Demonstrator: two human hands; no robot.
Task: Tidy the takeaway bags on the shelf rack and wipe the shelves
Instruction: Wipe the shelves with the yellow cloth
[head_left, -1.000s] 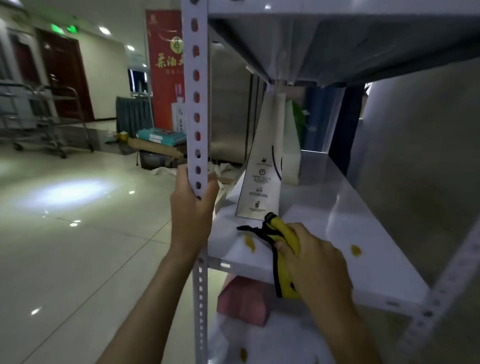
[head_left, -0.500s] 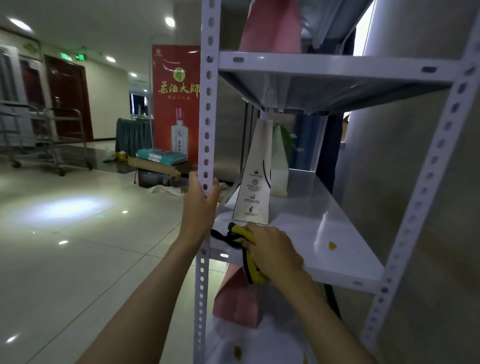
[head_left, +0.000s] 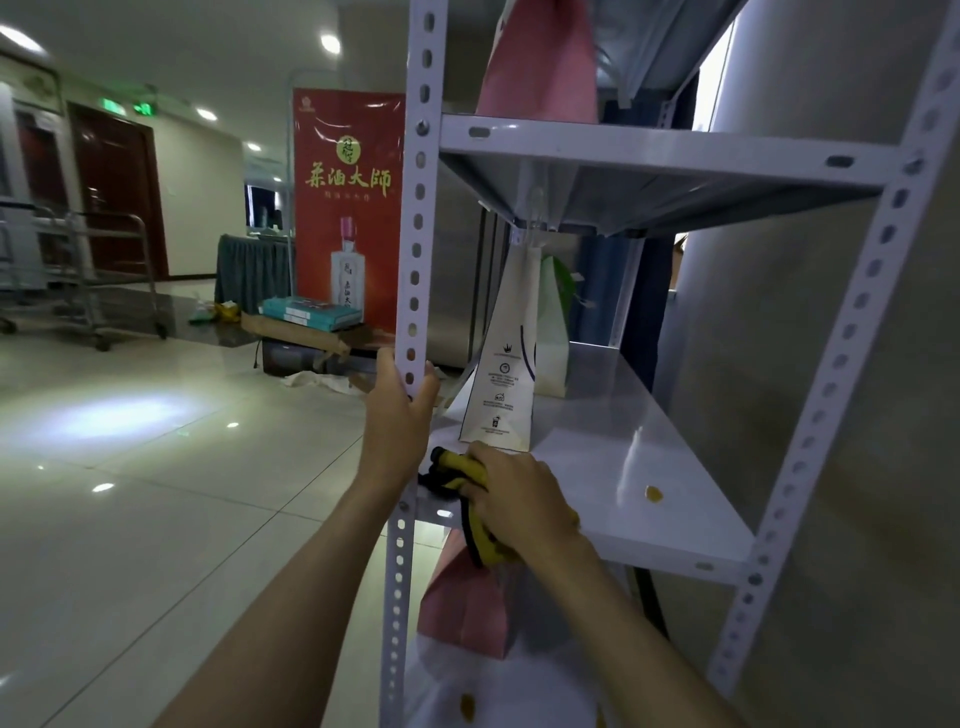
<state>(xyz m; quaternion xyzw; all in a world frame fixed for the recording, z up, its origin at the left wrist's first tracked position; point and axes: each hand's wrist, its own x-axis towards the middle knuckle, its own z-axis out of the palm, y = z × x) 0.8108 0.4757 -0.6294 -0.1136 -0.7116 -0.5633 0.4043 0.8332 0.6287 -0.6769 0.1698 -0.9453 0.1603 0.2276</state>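
The right hand (head_left: 519, 499) clenches a yellow cloth (head_left: 457, 475) against the front left corner of the middle shelf (head_left: 649, 499), the cloth's tail hanging over the edge. Just left of that grip, the left hand (head_left: 397, 415) wraps the rack's front upright (head_left: 415, 249). A yellowish spot (head_left: 653, 493) lies to the right of the cloth, apart from it. Directly behind the knuckles stands a white takeaway bag (head_left: 501, 384), with a paler bag (head_left: 553, 332) beyond. To wipe well, I would sweep rightwards over the spot, keeping clear of the bag's base. Compared with a second ago, the cloth sits nearer the corner, further from the spot.
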